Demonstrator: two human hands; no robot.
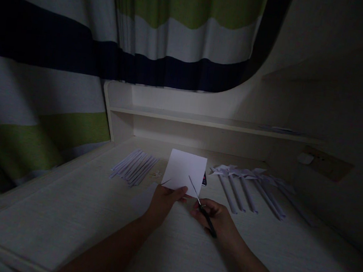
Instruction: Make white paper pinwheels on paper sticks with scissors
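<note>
A white square sheet of paper [184, 169] is pinched at its lower edge between the thumb and fingers of my left hand [170, 199]. It stands tilted above the desk. My right hand [213, 217] grips black-handled scissors [204, 216], with a blade pointing up and left in front of the sheet's lower right part. A thin dark line or sliver shows at the sheet's lower left; I cannot tell what it is. Under my left hand, another pale sheet [142, 199] lies on the desk. Behind the held sheet, a dark phone-like object [204, 180] is mostly hidden.
Rolled white paper sticks [135, 167] lie in a row at the left. Beside them are small pale bits [156, 174]. At the right lie several paper sticks with folded pinwheel-like tops [240, 185]. A shelf [183, 117] runs along the back, below a striped curtain [185, 41].
</note>
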